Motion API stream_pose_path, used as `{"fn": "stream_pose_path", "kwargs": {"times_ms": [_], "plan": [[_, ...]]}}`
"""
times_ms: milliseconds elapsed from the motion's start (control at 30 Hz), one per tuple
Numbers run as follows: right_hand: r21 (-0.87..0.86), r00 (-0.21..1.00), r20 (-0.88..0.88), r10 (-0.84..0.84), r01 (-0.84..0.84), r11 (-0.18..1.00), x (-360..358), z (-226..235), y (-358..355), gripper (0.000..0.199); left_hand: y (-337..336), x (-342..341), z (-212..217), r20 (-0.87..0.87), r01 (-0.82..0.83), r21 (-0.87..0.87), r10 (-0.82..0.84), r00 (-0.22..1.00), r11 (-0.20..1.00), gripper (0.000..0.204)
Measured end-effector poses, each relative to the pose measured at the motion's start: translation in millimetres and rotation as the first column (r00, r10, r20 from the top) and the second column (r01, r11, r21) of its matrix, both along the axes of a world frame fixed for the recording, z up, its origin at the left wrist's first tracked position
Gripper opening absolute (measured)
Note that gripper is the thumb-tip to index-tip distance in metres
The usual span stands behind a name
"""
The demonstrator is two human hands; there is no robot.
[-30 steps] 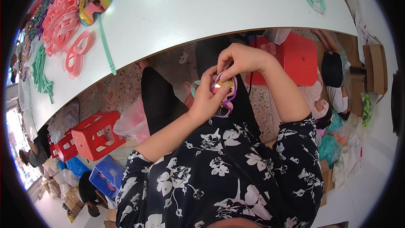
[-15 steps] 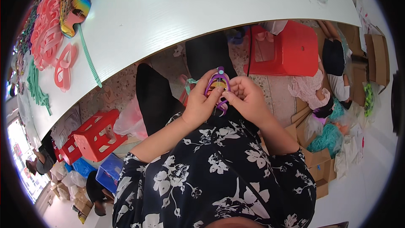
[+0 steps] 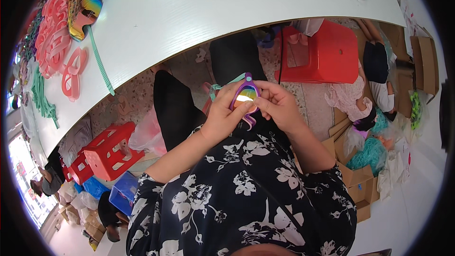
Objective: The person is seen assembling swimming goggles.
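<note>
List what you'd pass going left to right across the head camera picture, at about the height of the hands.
Red plastic stool → left hand → purple sunglasses frame → right hand → pink cloth bundle → cardboard boxes.

purple glasses (image 3: 245, 96) between both hands (image 3: 251, 111)

white table (image 3: 227, 14), pink frames (image 3: 57, 47), red stool (image 3: 327, 54), cardboard boxes (image 3: 360, 185)

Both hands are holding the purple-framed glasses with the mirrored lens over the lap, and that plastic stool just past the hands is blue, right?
Not quite: the head view shows the plastic stool beyond the hands is red, not blue. The rest stands: the left hand and right hand both hold the purple-framed glasses with the mirrored lens over the lap.
</note>
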State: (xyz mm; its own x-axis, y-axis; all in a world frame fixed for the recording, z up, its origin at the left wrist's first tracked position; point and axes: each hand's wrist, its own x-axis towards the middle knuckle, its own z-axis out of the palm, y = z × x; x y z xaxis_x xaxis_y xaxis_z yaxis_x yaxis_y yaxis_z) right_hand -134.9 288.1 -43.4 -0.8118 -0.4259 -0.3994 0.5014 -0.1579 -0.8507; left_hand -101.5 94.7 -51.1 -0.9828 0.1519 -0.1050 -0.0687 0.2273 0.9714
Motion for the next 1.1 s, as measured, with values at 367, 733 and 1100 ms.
{"fn": "stream_pose_path", "kwargs": {"times_ms": [367,733,1100], "plan": [[0.047,0.999,-0.035,-0.003,0.004,0.999,-2,-3,-8,0.033,-6,0,31,-0.306,-0.225,-0.309,0.128,0.943,0.924,0.016],[0.056,0.997,-0.052,0.048,-0.045,0.997,-3,-2,-5,0.033,-3,8,27,-0.38,-0.311,-0.289,0.19,0.905,0.905,0.012],[0.131,0.986,0.156,0.065,-0.086,0.988,-30,16,3,0.022,-14,-14,29,0.526,-0.297,0.295,0.105,0.844,0.908,0.015]]}}
